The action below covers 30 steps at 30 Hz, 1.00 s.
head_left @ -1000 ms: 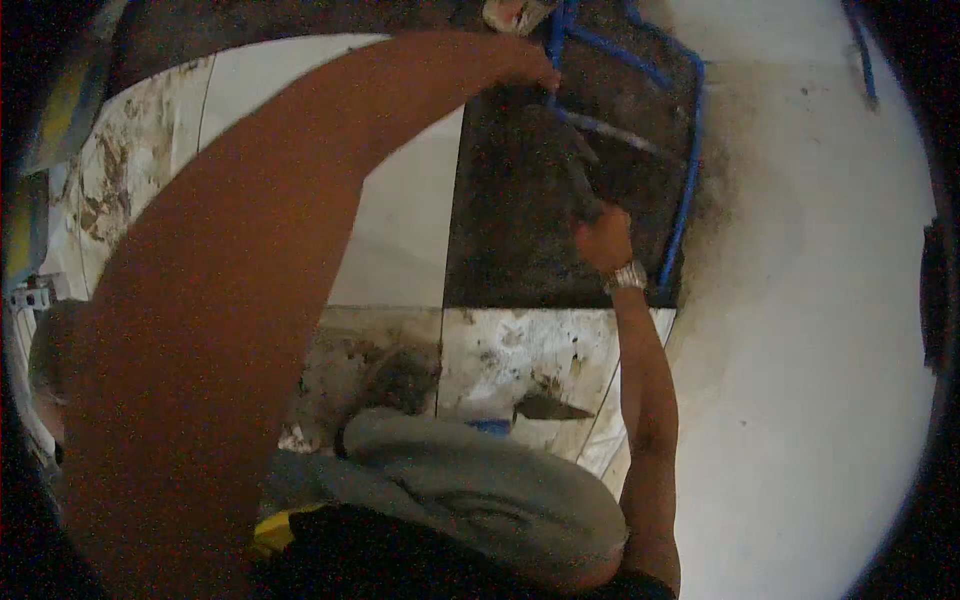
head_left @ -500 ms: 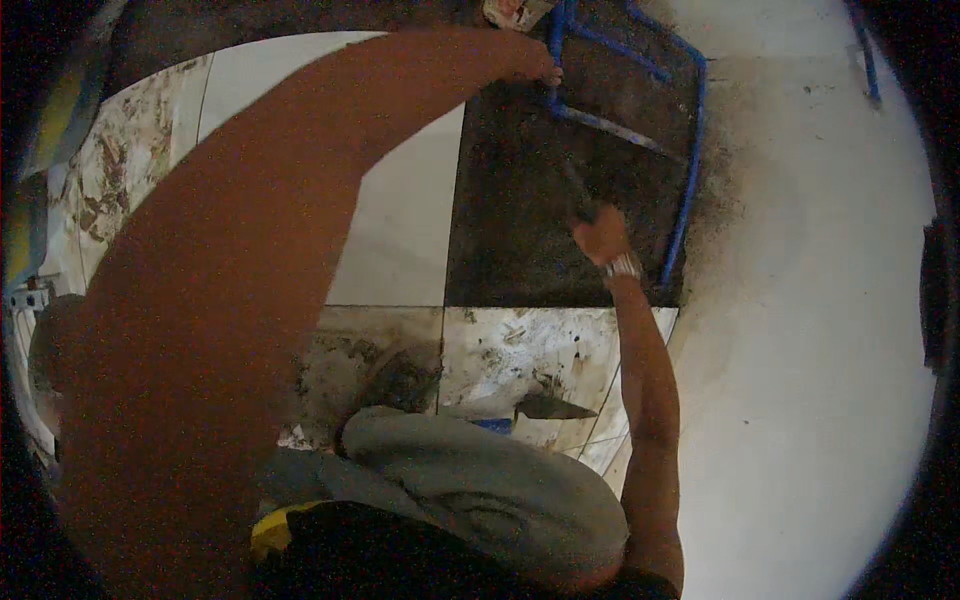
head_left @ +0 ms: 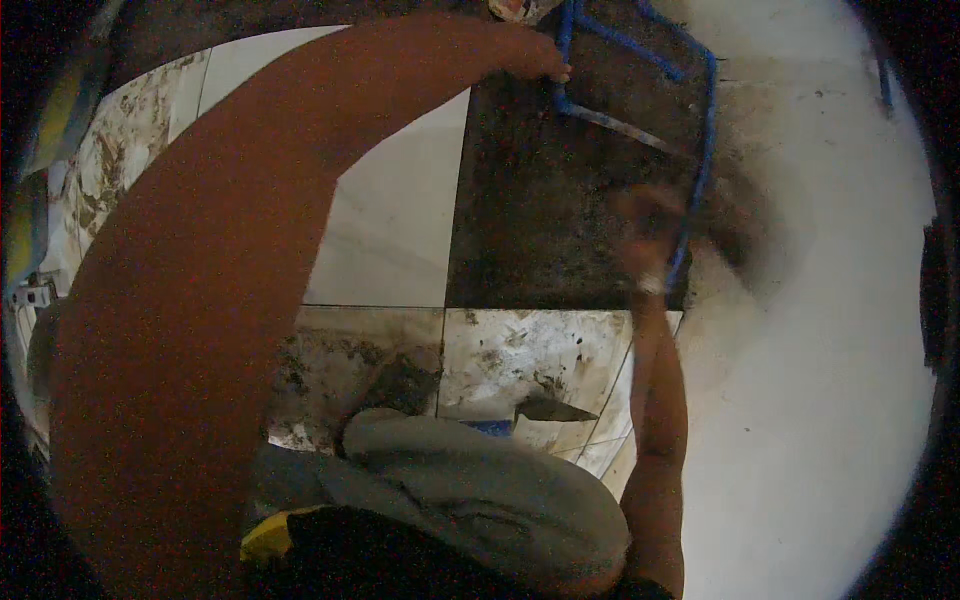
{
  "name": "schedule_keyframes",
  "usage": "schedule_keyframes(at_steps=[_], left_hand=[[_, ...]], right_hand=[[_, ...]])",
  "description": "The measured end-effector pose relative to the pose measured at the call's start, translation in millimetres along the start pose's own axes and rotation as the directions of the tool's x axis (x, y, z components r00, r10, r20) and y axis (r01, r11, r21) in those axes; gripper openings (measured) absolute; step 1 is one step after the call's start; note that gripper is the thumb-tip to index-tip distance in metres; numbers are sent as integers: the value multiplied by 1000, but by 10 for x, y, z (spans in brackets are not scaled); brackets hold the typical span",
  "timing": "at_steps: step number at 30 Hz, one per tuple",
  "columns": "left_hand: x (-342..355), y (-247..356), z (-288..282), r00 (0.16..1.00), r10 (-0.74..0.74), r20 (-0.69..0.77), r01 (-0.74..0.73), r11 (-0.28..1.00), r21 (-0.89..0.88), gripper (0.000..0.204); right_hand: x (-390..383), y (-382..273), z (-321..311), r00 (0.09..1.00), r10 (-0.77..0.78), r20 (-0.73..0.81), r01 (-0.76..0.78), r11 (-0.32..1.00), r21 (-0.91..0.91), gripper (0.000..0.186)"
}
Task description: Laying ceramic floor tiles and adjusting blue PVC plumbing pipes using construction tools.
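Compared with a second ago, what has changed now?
The right hand has moved right, toward the long blue pipe; motion blur hides whether its grip still holds the dark tool. The left hand stays by the leftmost blue pipe, and the dark pointed piece on the tiles lies as before.

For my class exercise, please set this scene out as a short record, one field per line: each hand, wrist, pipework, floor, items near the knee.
Left hand: at a blue pipe; exact grip unclear
Right hand: motion-blurred; anything held is unidentifiable
Right wrist: light-coloured band
Pipework: blue lengths, some angled, around the dark patch
Floor: pale tile left of the patch; smeared tile nearer the person
Near the grey-clad knee: dark triangular piece, blue item
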State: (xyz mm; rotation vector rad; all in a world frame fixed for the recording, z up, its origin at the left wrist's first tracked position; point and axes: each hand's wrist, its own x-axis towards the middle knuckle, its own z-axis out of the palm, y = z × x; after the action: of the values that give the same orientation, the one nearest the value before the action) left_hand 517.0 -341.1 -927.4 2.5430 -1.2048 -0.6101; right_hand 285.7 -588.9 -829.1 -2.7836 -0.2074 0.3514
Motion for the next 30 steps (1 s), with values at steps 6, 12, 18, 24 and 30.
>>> schedule_keyframes(at_steps=[6,12,18,24,30], left_hand=[[-85,168,153,980,-110,-165,95,991,-94,37],[-131,145,27,995,11,-98,2,991,131,39],[-358,322,-159,999,-26,-41,30,995,96,42],[-419,299,-124,974,-175,-141,152,975,-159,36],[-389,403,-67,980,-122,-159,134,989,68,39]], right_hand=[[-129,250,180,910,223,349,-169,970,-177,37],[-267,-821,-1096,897,28,-440,136,932,336,8],[18,-574,-578,912,-41,-409,218,892,396,17],[-117,431,343,992,9,127,13,986,-166,35],[-191,283,-21,996,88,-20,-88,996,10,24]])
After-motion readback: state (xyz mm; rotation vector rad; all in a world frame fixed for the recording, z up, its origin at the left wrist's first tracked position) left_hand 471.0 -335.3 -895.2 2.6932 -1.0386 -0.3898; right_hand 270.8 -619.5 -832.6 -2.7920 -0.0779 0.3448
